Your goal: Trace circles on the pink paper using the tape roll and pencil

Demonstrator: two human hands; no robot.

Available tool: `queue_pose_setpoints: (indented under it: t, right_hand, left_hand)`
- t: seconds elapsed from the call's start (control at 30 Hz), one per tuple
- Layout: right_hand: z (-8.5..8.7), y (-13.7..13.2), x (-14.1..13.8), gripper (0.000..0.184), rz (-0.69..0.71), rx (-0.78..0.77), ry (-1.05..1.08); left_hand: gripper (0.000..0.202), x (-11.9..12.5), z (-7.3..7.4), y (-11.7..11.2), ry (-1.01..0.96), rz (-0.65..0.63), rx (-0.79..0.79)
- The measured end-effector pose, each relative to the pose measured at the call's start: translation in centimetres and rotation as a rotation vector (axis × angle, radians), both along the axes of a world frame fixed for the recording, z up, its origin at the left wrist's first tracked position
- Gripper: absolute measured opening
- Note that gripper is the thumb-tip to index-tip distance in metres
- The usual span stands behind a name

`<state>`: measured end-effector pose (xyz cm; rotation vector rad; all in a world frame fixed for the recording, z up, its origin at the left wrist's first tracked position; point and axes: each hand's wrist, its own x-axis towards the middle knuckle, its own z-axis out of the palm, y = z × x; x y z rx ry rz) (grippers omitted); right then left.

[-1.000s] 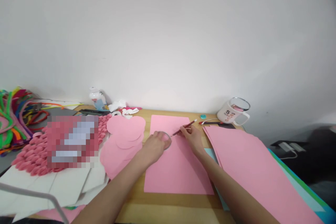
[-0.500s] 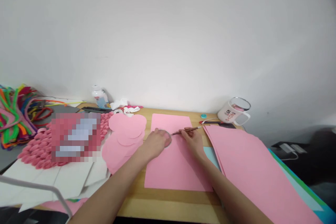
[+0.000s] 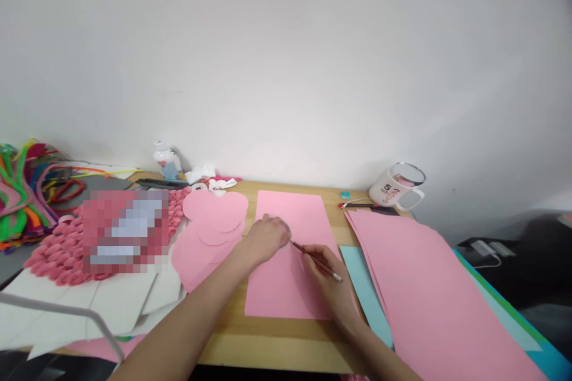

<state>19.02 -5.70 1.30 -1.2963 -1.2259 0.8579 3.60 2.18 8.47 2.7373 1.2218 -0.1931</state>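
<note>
My left hand (image 3: pixel 268 237) presses a round, grey-rimmed disc (image 3: pixel 286 234) down on a pink sheet of paper (image 3: pixel 292 292); its fingers lie close together over the disc and hide most of it. The disc's exact kind does not show. My right hand (image 3: pixel 324 268) is closed round a dark reddish pencil (image 3: pixel 319 263) with a pale end. The pencil's tip touches or nearly touches the paper at the disc's lower right rim. Left of this sheet lie overlapping rounded pink paper cutouts (image 3: pixel 203 256).
A stack of pink paper (image 3: pixel 429 286) over light blue sheets (image 3: pixel 364 286) lies right. Behind it stands a white mug (image 3: pixel 386 191). At left are a braided pink piece (image 3: pixel 58 250), pipe cleaners (image 3: pixel 27 202), white papers (image 3: pixel 102 303) and a white bottle (image 3: pixel 166 161). A wall rises behind the desk.
The pencil tip has moved slightly down along the disc's right rim. My right hand has shifted down, and the pencil's back end has swung toward me. My left hand stays on the disc.
</note>
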Motion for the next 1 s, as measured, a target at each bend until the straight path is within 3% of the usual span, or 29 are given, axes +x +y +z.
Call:
queue_pose_setpoints:
  t: [0.27, 0.6, 0.8, 1.0]
  right_hand:
    - [-0.9, -1.6, -2.1, 0.022, 0.052, 0.302, -0.222]
    - [-1.4, -1.6, -3.9, 0.034, 0.198, 0.456, -0.334]
    - [-1.0, -0.1, -5.3, 0.043, 0.271, 0.642, -0.543]
    - [0.1, -0.4, -4.6, 0.044, 0.414, 0.569, -0.717]
  left_hand:
    - [0.023, 0.8, 1.4, 0.1, 0.116, 0.127, -0.080]
    - [0.031, 0.2, -0.2, 1.9, 0.116, 0.103, -0.088]
    - [0.031, 0.2, 0.1, 2.1, 0.160, 0.063, -0.090]
    - [0.031, 0.2, 0.4, 2.0, 0.165, 0.061, -0.086]
